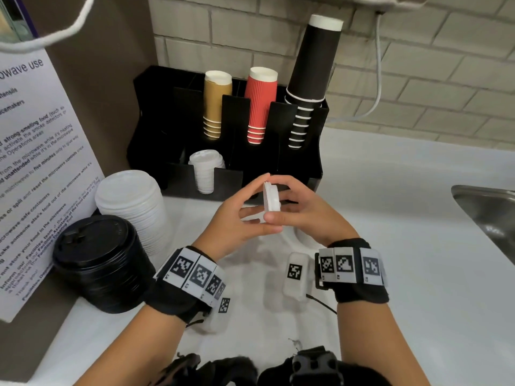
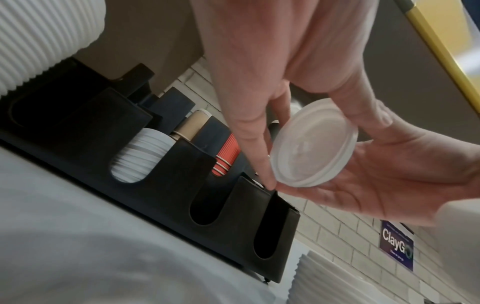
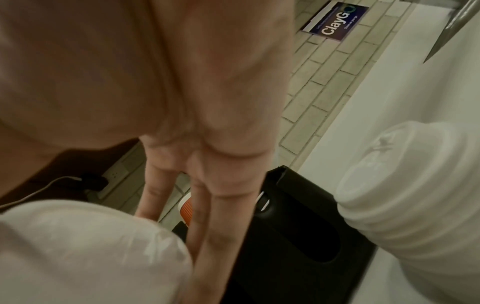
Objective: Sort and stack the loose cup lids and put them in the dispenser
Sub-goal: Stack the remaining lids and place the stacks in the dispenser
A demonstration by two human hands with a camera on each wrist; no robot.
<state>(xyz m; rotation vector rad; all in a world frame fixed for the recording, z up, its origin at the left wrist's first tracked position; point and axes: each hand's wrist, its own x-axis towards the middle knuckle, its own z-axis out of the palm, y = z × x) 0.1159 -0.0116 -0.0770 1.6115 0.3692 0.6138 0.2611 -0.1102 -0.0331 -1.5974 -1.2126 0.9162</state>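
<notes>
Head view: both the left hand and the right hand pinch a small white lid on edge, the black dispenser at twelve o'clock beyond the fingertips.

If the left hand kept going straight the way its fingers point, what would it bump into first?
Probably the small white plastic lid it holds with the right hand; beyond that, the black plastic dispenser, though depth is unclear.

sink cut off at the right edge, poster words cut off at the left, right wrist view blurry, white lid stack fuzzy
</notes>
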